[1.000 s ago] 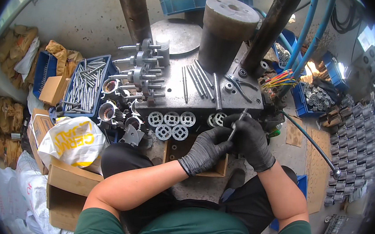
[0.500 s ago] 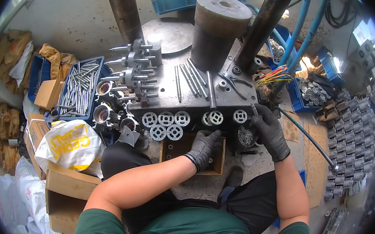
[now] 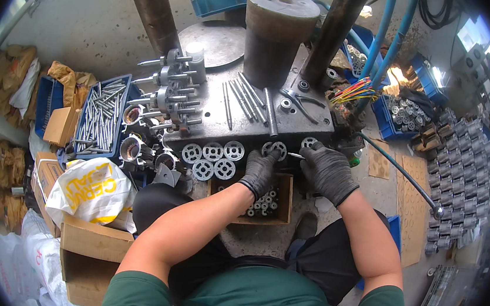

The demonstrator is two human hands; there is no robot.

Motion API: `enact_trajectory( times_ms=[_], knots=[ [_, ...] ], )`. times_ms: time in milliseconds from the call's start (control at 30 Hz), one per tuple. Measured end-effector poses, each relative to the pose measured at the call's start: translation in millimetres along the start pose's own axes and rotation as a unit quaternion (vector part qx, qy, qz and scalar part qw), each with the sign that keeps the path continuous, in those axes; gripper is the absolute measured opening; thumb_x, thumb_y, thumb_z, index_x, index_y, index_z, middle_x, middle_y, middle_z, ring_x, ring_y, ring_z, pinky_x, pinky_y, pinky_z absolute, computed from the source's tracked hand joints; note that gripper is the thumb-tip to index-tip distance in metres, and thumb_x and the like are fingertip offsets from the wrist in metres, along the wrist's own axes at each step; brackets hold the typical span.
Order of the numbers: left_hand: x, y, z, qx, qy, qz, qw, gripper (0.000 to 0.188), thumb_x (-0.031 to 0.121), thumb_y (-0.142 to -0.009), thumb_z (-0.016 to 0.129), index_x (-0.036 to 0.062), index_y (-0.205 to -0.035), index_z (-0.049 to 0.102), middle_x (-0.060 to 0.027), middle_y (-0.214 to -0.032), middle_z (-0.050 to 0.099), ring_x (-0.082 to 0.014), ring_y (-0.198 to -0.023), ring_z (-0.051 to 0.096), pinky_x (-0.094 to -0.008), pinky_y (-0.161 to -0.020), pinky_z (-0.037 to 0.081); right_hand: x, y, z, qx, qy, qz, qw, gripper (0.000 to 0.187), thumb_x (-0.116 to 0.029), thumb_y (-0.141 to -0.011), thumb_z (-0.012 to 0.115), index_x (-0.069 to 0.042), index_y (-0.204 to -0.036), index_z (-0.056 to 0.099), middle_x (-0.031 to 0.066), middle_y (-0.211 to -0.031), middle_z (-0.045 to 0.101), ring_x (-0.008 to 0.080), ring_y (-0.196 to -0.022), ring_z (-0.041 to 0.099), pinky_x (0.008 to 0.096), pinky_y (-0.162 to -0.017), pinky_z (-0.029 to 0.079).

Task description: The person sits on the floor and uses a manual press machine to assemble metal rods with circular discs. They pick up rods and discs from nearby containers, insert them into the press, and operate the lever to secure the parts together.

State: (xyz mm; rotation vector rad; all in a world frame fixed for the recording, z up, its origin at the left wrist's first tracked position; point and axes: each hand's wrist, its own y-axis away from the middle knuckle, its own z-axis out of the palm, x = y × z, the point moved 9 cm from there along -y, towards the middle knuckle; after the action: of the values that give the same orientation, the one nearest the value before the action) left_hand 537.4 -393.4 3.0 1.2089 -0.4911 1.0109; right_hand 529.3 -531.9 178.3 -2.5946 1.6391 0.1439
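Note:
My left hand (image 3: pixel 260 171), in a dark grey glove, is at the front edge of the metal bench, its fingers closed at a round slotted metal disc (image 3: pixel 279 150). The fingers cover part of the disc. To its right, my gloved right hand (image 3: pixel 330 174) grips a slim metal shaft (image 3: pixel 296 155), whose bright end points left toward the disc. The rest of the shaft is hidden in the glove. Another slotted disc (image 3: pixel 309 142) lies just above the right hand. Several more discs (image 3: pixel 213 151) sit in two rows left of my left hand.
On the bench (image 3: pixel 212 127) lie loose rods (image 3: pixel 244 98), a thicker bar (image 3: pixel 270 112), pliers (image 3: pixel 300 103) and bearings. Motor rotors (image 3: pixel 171 96) stand at its left edge. Below my hands is a wooden box (image 3: pixel 280 209) with small round parts. A blue crate (image 3: pixel 102 117) holds shafts.
My right hand has come left and down with the shaft, now level and nearer my left hand. My left hand has moved up to the disc, uncovering parts in the box. The view has shifted slightly.

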Motion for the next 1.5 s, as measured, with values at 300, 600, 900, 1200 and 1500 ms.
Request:
enact_trajectory(
  times_ms=[300,600,900,1200,1500],
  knots=[
    [-58,42,2,-0.102,0.032,-0.049,0.993,0.044,0.016,-0.1,0.075,0.0011,-0.136,0.055,-0.0116,-0.124,0.069,-0.0234,-0.113,0.069,-0.0386,-0.102,0.058,-14,10,24,-0.089,0.022,-0.023,0.995,0.02,-0.027,-0.09,0.068,-0.01,-0.095,0.075,0.0188,-0.091,0.072,0.038,-0.083,0.073,0.0522,-0.077,0.058],
    [-21,63,6,-0.116,-0.018,0.05,0.992,0.043,0.022,-0.106,0.067,0.0069,-0.143,0.051,-0.0145,-0.127,0.065,-0.0227,-0.115,0.066,-0.0355,-0.101,0.058,-21,27,20,-0.079,-0.002,-0.063,0.995,0.02,-0.023,-0.086,0.07,-0.006,-0.096,0.074,0.0173,-0.086,0.069,0.0372,-0.084,0.072,0.0505,-0.076,0.058],
    [13,84,12,-0.07,-0.186,0.178,0.964,0.045,0.028,-0.104,0.07,0.0039,-0.139,0.053,-0.016,-0.114,0.07,-0.022,-0.102,0.069,-0.0378,-0.088,0.059,-25,27,23,-0.099,-0.105,-0.032,0.989,0.052,-0.026,-0.083,0.075,-0.002,-0.128,0.063,0.0225,-0.099,0.074,0.0394,-0.093,0.074,0.0503,-0.081,0.059],
    [45,104,32,-0.167,-0.471,0.19,0.845,0.044,0.029,-0.102,0.07,0.0019,-0.133,0.054,-0.0205,-0.099,0.073,-0.0298,-0.093,0.075,-0.0434,-0.085,0.06,-29,33,27,-0.172,-0.099,-0.026,0.98,0.07,-0.044,-0.08,0.08,-0.005,-0.135,0.062,0.0215,-0.097,0.076,0.0383,-0.09,0.076,0.0493,-0.079,0.06],
    [31,127,46,-0.382,0.096,-0.051,0.918,0.055,0.055,-0.102,0.061,0.0058,-0.128,0.061,-0.0094,-0.104,0.071,-0.0188,-0.078,0.069,-0.0317,-0.066,0.056,-1,55,-18,-0.004,-0.448,-0.053,0.892,0.064,-0.029,-0.071,0.096,-0.004,-0.124,0.069,0.0112,-0.104,0.078,0.0208,-0.096,0.077,0.0359,-0.087,0.062]
  ],
)
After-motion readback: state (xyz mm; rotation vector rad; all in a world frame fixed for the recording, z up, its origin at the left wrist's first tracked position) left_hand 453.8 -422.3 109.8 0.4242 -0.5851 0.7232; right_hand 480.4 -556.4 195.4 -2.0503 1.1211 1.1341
